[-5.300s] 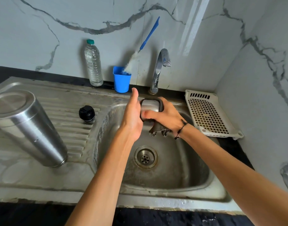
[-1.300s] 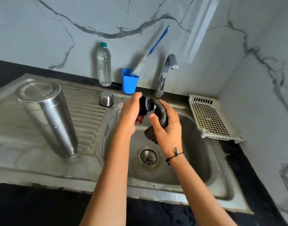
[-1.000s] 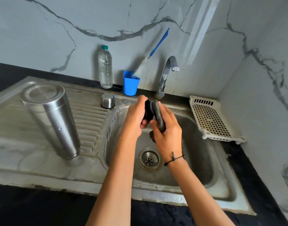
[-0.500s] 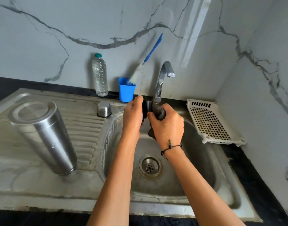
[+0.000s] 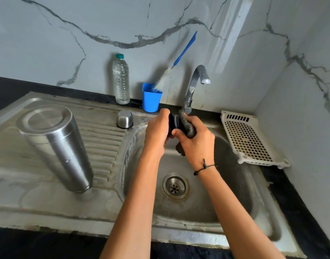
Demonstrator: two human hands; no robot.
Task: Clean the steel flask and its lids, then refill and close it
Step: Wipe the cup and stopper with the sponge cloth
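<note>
Left grip: the left hand (image 5: 156, 130) curls round the black stopper lid (image 5: 173, 122), holding it over the sink basin (image 5: 224, 186).
Right grip: the right hand (image 5: 196, 142) grips a grey scrubbing pad (image 5: 187, 124), which is pressed against the end of the stopper lid; a dark bit of the pad hangs below the palm.
Tap: the tap (image 5: 193, 88) stands just behind both hands.
Steel cup lid: the steel cup lid (image 5: 124, 119) sits mouth down on the ribbed drainboard, left of the hands.
Flask: the steel flask (image 5: 57, 148) stands upside down on the drainboard, well to the left.
Behind: a water bottle (image 5: 121, 80) and a blue cup (image 5: 151, 99) holding a bottle brush (image 5: 184, 50) stand on the worktop by the wall.
Right side: a white drainer tray (image 5: 250, 141) lies on the worktop beside the basin.
</note>
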